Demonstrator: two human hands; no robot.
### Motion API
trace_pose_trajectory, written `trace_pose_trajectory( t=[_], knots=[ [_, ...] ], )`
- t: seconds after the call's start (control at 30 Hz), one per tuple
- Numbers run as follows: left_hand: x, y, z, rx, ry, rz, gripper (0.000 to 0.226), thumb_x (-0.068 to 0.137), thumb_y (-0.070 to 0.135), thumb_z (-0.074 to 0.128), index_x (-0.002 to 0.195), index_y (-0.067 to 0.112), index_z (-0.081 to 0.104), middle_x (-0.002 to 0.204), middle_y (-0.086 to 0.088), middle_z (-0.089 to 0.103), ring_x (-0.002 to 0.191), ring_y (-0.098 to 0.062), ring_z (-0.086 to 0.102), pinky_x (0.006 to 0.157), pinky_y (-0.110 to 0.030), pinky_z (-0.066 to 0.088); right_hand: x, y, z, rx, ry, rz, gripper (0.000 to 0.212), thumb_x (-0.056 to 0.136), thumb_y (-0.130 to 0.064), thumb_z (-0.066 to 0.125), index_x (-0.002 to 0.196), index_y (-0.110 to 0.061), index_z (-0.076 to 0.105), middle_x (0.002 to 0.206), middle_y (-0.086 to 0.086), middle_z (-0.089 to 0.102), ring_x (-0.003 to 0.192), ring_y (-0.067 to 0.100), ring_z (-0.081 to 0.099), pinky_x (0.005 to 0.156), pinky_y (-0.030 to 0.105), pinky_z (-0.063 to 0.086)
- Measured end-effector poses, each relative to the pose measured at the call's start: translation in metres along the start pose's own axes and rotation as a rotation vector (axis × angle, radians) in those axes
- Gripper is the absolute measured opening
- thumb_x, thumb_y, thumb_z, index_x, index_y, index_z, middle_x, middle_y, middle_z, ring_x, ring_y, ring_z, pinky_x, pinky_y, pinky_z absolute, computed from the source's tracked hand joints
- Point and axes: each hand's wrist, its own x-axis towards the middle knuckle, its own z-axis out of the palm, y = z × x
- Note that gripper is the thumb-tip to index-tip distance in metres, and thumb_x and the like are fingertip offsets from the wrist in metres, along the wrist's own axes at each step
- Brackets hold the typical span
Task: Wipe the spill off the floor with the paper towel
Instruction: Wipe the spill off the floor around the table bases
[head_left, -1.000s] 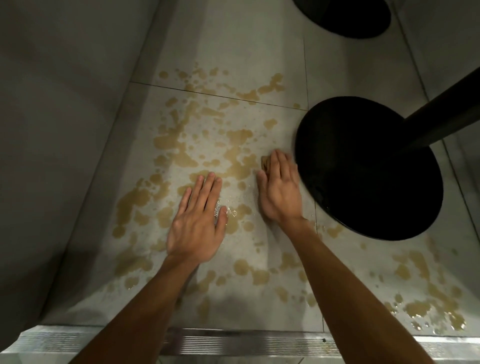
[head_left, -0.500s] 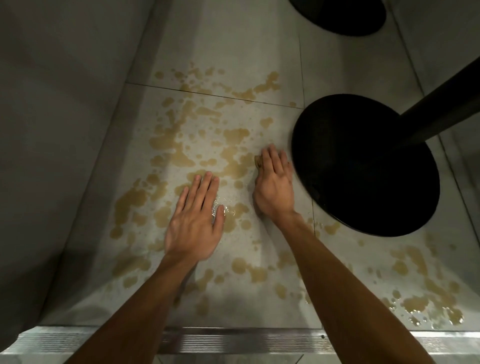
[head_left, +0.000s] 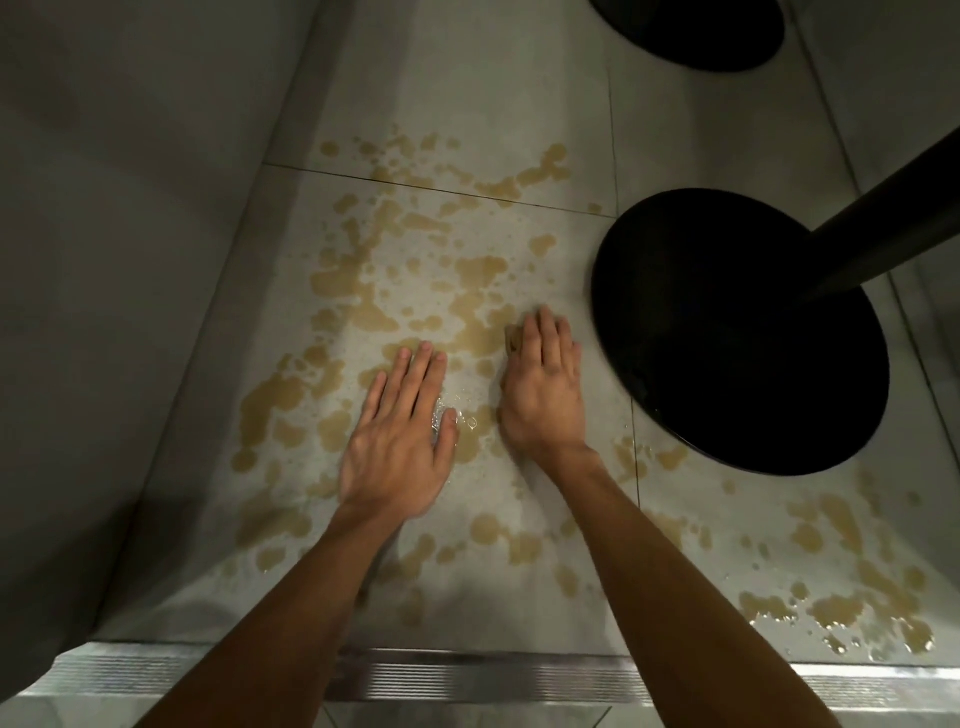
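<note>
Tan spill (head_left: 478, 270) blotches the floor (head_left: 467, 93) from centre to lower right, and with the right hand (head_left: 543, 384) pressing, grip flat and unclosed, a small soaked paper towel (head_left: 514, 338) at mid-frame while the left hand (head_left: 400, 436) lies splayed and empty, the saturated wad may only smear it.

It looked like a café or similar eatery. A round black pedestal table base (head_left: 727, 353) and a second base (head_left: 691, 31) stood on grey floor tiles (head_left: 467, 78).
</note>
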Motion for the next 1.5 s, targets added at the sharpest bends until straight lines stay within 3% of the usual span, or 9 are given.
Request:
trace_pose_trajectory(
  t=[0.1,0.3,0.4,0.6,0.9,1.13,1.27,1.4,1.5],
  knots=[
    [0.0,0.0,-0.001,-0.007,-0.003,-0.003,0.067,0.117,0.047,0.022,0.176,0.021,0.002,0.185,0.004,-0.003,0.171,-0.014,-0.005,0.139,-0.046,0.012,-0.001,-0.008,0.003,0.049,0.029,0.041,0.065,0.113,-0.016,0.034,0.173,-0.005,0.013,0.183,0.012,0.008,0.17,0.031,-0.003,0.138,0.053,0.003],
    [0.0,0.002,-0.002,0.02,-0.025,-0.016,0.068,0.117,0.049,0.018,0.176,0.021,0.0,0.185,0.004,-0.006,0.17,-0.013,-0.008,0.139,-0.045,0.013,-0.107,0.01,0.011,-0.003,0.011,-0.177,0.063,0.117,-0.023,0.036,0.174,-0.011,0.015,0.184,0.005,0.008,0.17,0.023,-0.002,0.137,0.052,0.018],
    [0.001,0.002,-0.003,0.016,-0.02,-0.016,0.068,0.117,0.049,0.019,0.176,0.021,0.001,0.185,0.004,-0.005,0.17,-0.014,-0.007,0.139,-0.044,0.011,-0.082,0.014,0.007,-0.056,-0.023,-0.178,0.063,0.117,-0.025,0.036,0.174,-0.01,0.015,0.183,0.007,0.009,0.17,0.023,-0.001,0.137,0.052,0.019],
    [0.0,0.002,-0.005,0.011,-0.011,-0.008,0.067,0.117,0.046,0.023,0.176,0.019,0.007,0.185,0.002,0.0,0.171,-0.015,-0.005,0.139,-0.044,0.011,0.008,-0.015,0.008,0.031,0.012,0.047,0.067,0.111,-0.015,0.036,0.172,-0.001,0.011,0.182,0.016,0.006,0.169,0.036,-0.003,0.137,0.056,0.005],
    [0.001,0.003,-0.008,0.019,-0.049,-0.021,0.068,0.117,0.048,0.018,0.176,0.02,0.0,0.185,0.003,-0.007,0.17,-0.013,-0.01,0.14,-0.043,0.007,-0.097,0.0,0.02,0.003,0.006,-0.207,0.063,0.115,-0.022,0.035,0.173,-0.008,0.016,0.183,0.009,0.008,0.17,0.025,-0.001,0.138,0.053,0.015],
    [0.001,0.003,-0.006,-0.005,0.006,-0.006,0.068,0.116,0.045,0.028,0.176,0.019,0.009,0.185,0.002,0.002,0.171,-0.015,-0.002,0.139,-0.044,0.012,0.034,-0.027,0.013,0.011,0.017,0.067,0.066,0.112,-0.014,0.035,0.172,-0.002,0.011,0.182,0.016,0.006,0.169,0.035,-0.003,0.137,0.055,0.003],
    [0.0,0.002,-0.005,-0.006,0.002,-0.018,0.067,0.117,0.046,0.026,0.176,0.02,0.009,0.185,0.004,0.002,0.17,-0.013,-0.004,0.139,-0.043,0.011,0.004,-0.02,0.015,0.103,0.028,0.008,0.064,0.115,-0.016,0.035,0.172,-0.002,0.013,0.182,0.016,0.009,0.169,0.035,-0.003,0.137,0.056,0.009],
    [0.001,0.002,-0.004,-0.002,0.008,-0.019,0.067,0.117,0.046,0.026,0.176,0.019,0.009,0.185,0.003,0.001,0.171,-0.014,-0.004,0.139,-0.043,0.012,-0.054,-0.012,0.021,0.064,0.048,-0.062,0.063,0.115,-0.025,0.027,0.173,-0.006,0.011,0.183,0.012,0.006,0.17,0.03,-0.005,0.138,0.05,0.004],
    [0.001,0.002,-0.004,-0.003,0.005,-0.02,0.067,0.117,0.046,0.028,0.176,0.02,0.008,0.185,0.003,0.001,0.171,-0.014,-0.004,0.139,-0.043,0.012,-0.024,-0.017,0.023,0.033,0.013,-0.023,0.069,0.11,-0.021,0.031,0.173,-0.004,0.008,0.183,0.014,0.003,0.17,0.033,-0.006,0.138,0.052,0.001]
  ],
)
